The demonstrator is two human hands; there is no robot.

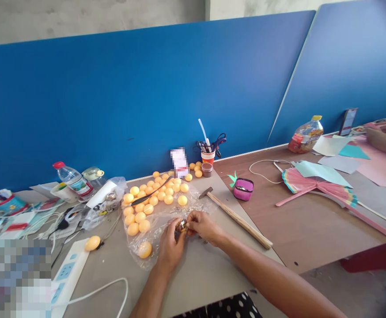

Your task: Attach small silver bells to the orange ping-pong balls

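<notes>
Near the front middle of the desk, my left hand [171,245] has its fingers closed round a small shiny metallic ball [181,225]. My right hand [202,226] meets it from the right, thumb and fingertips pinched at the ball's edge; whether they hold something small is hidden. Just left and behind, a clear plastic bag [156,216] bears many orange balls [168,199], with a dark strap across them. A hammer [236,216] with a wooden handle lies to the right of my hands. Beyond it sits a small purple case [244,189].
A white power strip [67,270], cables and a bottle [72,177] occupy the left. A cup of tools [208,155] stands by the blue partition [130,101]. On the right desk are a pink paper fan [315,183], a juice bottle [307,134] and another person's hands [383,134].
</notes>
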